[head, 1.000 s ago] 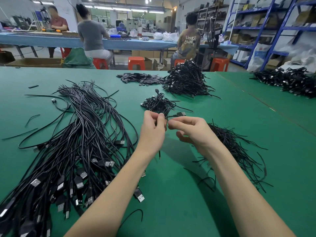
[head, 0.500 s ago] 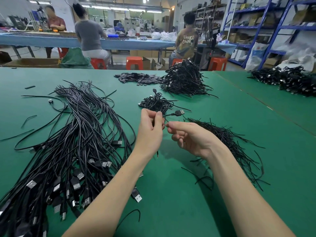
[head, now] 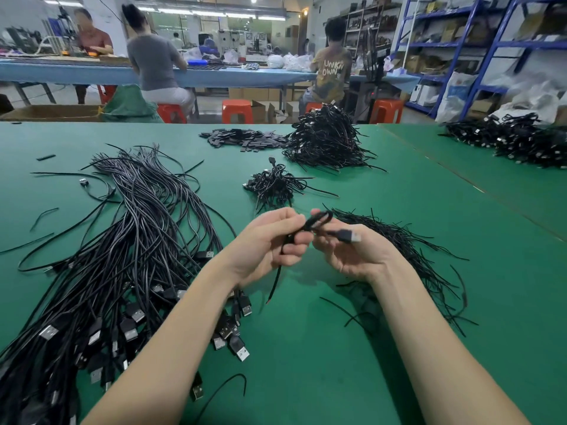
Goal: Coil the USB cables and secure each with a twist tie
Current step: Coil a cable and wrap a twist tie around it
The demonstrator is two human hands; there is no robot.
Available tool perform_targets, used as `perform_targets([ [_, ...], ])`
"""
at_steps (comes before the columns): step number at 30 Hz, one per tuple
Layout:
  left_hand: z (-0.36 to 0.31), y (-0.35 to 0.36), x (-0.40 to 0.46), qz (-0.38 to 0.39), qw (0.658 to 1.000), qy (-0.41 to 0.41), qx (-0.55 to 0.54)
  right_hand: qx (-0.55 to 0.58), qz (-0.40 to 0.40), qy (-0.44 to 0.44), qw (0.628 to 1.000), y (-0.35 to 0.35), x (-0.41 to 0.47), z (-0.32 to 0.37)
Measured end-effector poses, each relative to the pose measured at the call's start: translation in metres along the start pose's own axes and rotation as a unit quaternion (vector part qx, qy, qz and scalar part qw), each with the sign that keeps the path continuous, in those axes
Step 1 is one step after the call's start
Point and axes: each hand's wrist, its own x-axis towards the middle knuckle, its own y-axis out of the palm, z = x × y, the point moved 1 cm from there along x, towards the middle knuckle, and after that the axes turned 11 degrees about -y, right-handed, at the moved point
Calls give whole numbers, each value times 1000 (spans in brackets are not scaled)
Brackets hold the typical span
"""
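Mid-table, we pinch the coiled USB cable (head: pixel 317 220) with left hand (head: pixel 270 243); right hand (head: pixel 356 251) curls around its plug end. Judgement: keep loops tight, then tie from the twist ties (head: pixel 408 250) beside.

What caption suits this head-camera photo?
Both hands, left and right, loop a USB cable above a green table.

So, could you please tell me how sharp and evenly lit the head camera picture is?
Head view: the hands and the coiled cable are sharp, its USB plug slightly soft; ceiling strip lights glare; soft shadows fall on the green table under the forearms; wide-angle bending curves the blue shelving at the right edge.
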Motion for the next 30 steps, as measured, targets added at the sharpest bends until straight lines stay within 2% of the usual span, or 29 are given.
perform_targets([
  [4,-2,0,-7,57,985,-84,139,-194,52,-49,978,-10,-6,8],
  [6,-2,3,-6,42,954,-99,278,-307,77,-55,947,-13,-13,15],
  [9,3,8,1,-51,875,-70,476,-493,51,-94,864,-4,-14,23],
  [11,9,13,9,-138,826,-4,547,-559,-23,-157,814,9,-8,23],
  [12,12,14,13,-179,812,31,555,-575,-65,-190,793,15,-4,21],
  [14,19,14,18,-247,825,86,501,-565,-108,-240,782,21,0,17],
  [16,21,8,22,-283,871,100,388,-523,-105,-271,801,21,-1,16],
  [19,18,3,24,-270,936,83,211,-492,-60,-304,813,23,-5,19],
  [21,15,1,23,-266,945,97,165,-500,-33,-322,803,25,-8,21],
  [22,14,0,22,-281,931,120,198,-514,-27,-323,794,25,-9,22],
  [23,14,-1,21,-304,903,151,263,-535,-24,-318,783,25,-10,24],
  [26,13,1,13,-336,791,248,448,-575,-25,-280,768,27,-12,28],
  [29,13,5,10,-326,739,282,517,-553,-41,-251,794,29,-14,32],
  [30,13,5,10,-328,729,284,530,-556,-51,-252,790,30,-14,32],
])
